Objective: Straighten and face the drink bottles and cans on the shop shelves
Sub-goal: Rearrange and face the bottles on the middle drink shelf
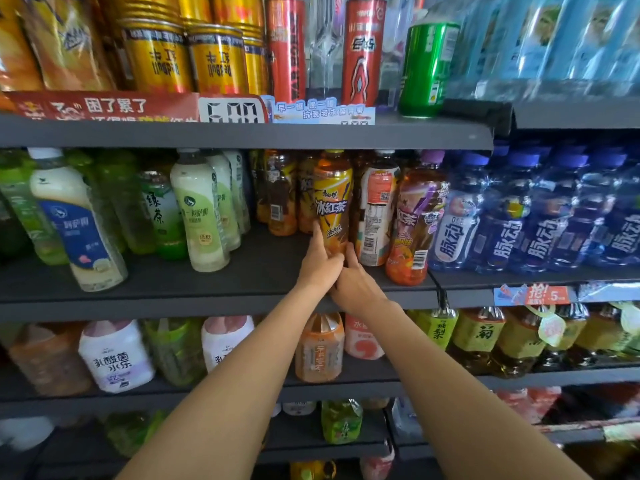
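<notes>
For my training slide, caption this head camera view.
Both hands steady the yellow iced tea bottle, label forward, on the middle shelf.

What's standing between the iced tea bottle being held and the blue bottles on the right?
In the head view, two bottles: one showing its back label, then a purple-capped tea bottle.
</notes>
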